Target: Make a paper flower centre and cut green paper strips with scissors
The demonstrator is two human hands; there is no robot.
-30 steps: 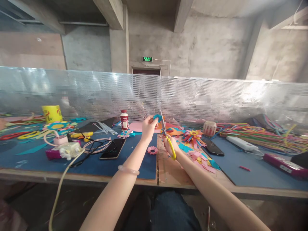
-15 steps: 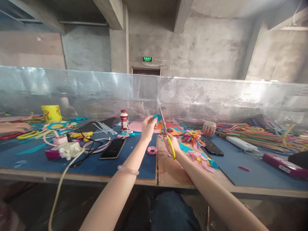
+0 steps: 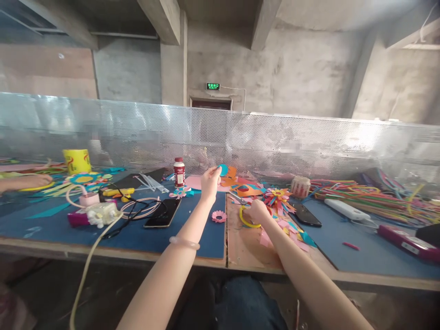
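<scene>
Where "EXIT" glows, left hand (image 3: 209, 182) pinches blue paper (image 3: 223, 169).

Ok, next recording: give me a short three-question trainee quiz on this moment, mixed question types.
1. True or false: the left hand holds the blue paper piece up off the table.
2. Where are the yellow-handled scissors? A) raised in the air B) down on the wooden board under the right hand C) beside the red-capped bottle
3. What lies on the blue mat just left of the left forearm?

Key
1. True
2. B
3. A black phone, by a coil of pink cable.
</scene>
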